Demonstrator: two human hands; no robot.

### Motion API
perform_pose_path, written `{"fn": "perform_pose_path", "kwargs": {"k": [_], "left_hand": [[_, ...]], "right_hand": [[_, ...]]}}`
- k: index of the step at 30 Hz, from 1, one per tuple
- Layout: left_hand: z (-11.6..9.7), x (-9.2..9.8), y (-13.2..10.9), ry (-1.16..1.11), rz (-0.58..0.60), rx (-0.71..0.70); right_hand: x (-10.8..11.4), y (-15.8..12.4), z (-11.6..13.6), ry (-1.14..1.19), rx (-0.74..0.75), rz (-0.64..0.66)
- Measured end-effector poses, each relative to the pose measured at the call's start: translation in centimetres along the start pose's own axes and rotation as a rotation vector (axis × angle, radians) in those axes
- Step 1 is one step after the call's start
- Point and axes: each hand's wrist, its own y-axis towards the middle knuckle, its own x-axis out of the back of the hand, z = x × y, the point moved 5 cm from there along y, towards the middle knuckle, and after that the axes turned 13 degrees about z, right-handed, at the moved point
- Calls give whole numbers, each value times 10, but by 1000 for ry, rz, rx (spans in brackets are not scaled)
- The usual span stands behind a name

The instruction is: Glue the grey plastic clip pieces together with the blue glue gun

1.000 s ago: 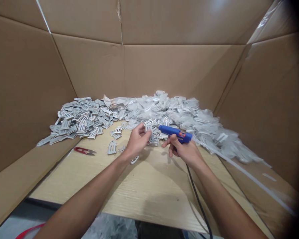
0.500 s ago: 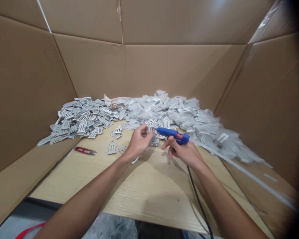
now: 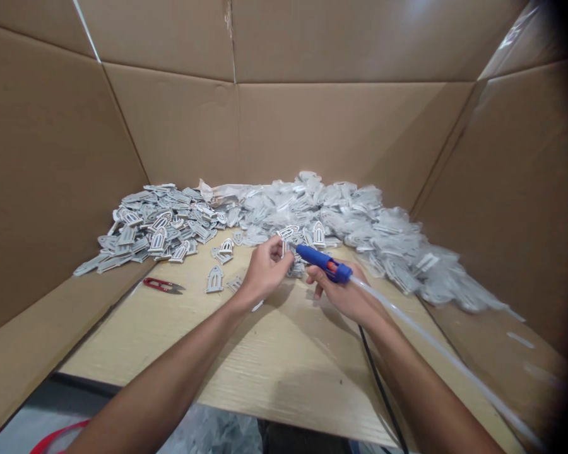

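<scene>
My left hand pinches a small grey-and-white arched window piece, partly hidden by the fingers. In my right hand is a blue hot glue gun, its nozzle pointing left, close to that piece. Whether the tip touches it I cannot tell. A long clear glue stick trails from the gun's back end toward the lower right. Just beyond the hands, more arched window pieces lie on the wooden table, and another piece rests left of my left hand.
Loose window pieces are heaped at the back left. Clear plastic bags of pieces pile along the back and right. Red thread snips lie at the left. A black cord hangs over the front edge. Cardboard walls enclose the table.
The glue gun has turned so its back end drops lower and toward me, and the glue stick has swung with it. My left hand stays nearly still, with its window piece now turned more edge-on.
</scene>
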Motion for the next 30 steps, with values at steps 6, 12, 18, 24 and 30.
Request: {"fn": "perform_pose_path", "kwargs": {"k": [6,12,18,24,30], "left_hand": [[-2,2,1,-33,8,46],[-4,-3,0,-85,68,135],[1,-24,-7,-63,423,246],[11,-24,-8,5,422,290],[10,-22,-7,-37,387,290]], "right_hand": [[-3,-7,16,-400,224,-118],[9,-5,6,-39,88,-321],[6,12,-7,669,68,-158],[12,9,-4,716,61,-135],[11,5,-11,365,-90,-192]]}}
